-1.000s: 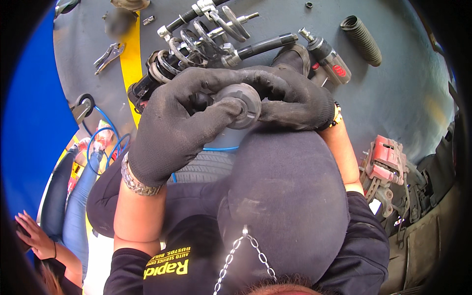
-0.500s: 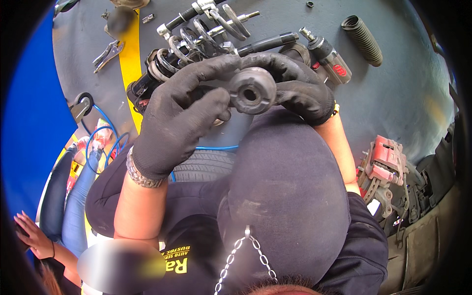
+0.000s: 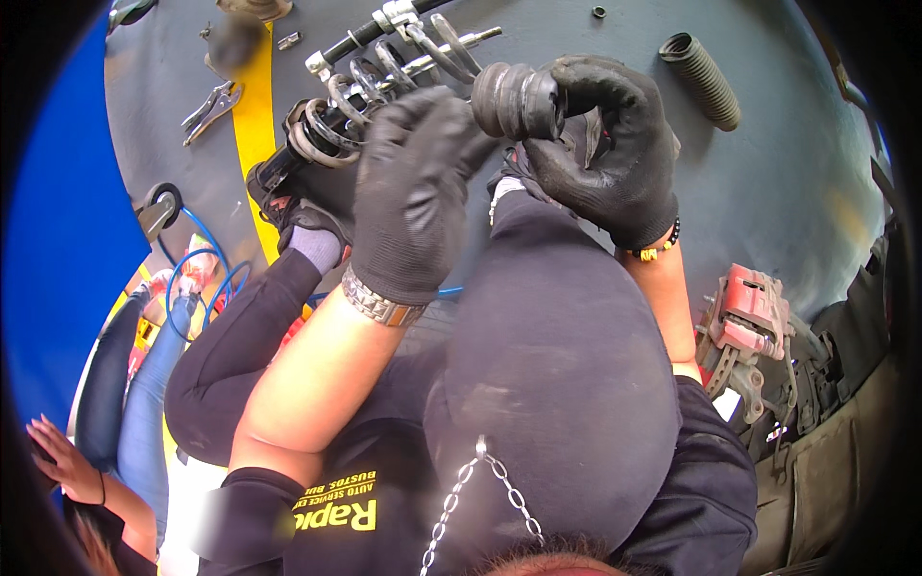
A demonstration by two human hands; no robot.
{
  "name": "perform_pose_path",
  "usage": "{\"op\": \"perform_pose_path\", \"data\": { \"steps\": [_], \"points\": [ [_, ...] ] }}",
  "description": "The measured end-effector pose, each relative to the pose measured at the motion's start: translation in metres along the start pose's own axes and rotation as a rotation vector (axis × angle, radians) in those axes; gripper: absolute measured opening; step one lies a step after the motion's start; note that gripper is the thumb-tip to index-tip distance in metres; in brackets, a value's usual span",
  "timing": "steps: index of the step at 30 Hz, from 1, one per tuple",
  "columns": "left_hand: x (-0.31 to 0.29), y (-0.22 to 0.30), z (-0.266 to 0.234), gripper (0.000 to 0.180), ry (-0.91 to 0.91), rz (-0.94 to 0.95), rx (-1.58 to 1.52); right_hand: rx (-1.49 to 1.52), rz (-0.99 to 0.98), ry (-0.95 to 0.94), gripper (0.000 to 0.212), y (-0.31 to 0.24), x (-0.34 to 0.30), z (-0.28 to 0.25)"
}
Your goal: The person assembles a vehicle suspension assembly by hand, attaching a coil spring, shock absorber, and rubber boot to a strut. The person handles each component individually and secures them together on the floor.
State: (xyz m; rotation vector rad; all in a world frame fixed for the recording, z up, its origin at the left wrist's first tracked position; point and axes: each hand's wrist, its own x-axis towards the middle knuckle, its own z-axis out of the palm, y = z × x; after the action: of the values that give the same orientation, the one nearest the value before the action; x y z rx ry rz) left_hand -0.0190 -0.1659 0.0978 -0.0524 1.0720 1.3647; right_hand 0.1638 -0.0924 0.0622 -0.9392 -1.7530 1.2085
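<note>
My right hand (image 3: 615, 154), in a black work glove, is closed on a ribbed black rubber bump stop (image 3: 517, 102), gripping it by its right end. The bump stop lies sideways in the air, its ridges facing left. Just left of it is my gloved left hand (image 3: 415, 182), fingers stretched out and slightly blurred, with nothing seen in it. Whether its fingertips touch the rubber is hard to make out. Beyond my hands, a strut with a coil spring (image 3: 322, 130) lies on the floor, clamped by a spring compressor (image 3: 370, 34) and partly hidden by my left hand.
On the grey floor are a ribbed dust boot (image 3: 706, 82), locking pliers (image 3: 211, 110), a socket (image 3: 289, 40) and a small ring (image 3: 599, 12). A red brake caliper (image 3: 754, 312) is at right. A blue hose (image 3: 226, 264) and another person's hand (image 3: 67, 461) are at left.
The bump stop has turned from end-on to sideways and moved slightly up and right in my right hand. My left hand has shifted right and its fingers have straightened.
</note>
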Motion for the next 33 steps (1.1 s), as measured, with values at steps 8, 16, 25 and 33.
{"op": "perform_pose_path", "data": {
  "steps": [8,16,25,33],
  "points": [
    [0.001,0.03,0.05,0.032,-0.109,0.125,0.05,0.179,0.146,0.082,0.055,0.002,-0.015,-0.006],
    [0.036,-0.002,-0.007,0.032,-0.371,0.436,0.757,-0.331,-0.247,-0.07,0.037,-0.019,0.009,-0.007],
    [0.04,-0.014,-0.005,0.049,-0.289,1.07,1.711,-0.521,0.14,-0.508,0.028,-0.037,0.005,-0.014],
    [0.053,-0.025,-0.01,0.039,-0.209,0.733,1.325,-0.358,0.113,-0.39,0.033,-0.018,0.001,-0.003]
  ]
}}
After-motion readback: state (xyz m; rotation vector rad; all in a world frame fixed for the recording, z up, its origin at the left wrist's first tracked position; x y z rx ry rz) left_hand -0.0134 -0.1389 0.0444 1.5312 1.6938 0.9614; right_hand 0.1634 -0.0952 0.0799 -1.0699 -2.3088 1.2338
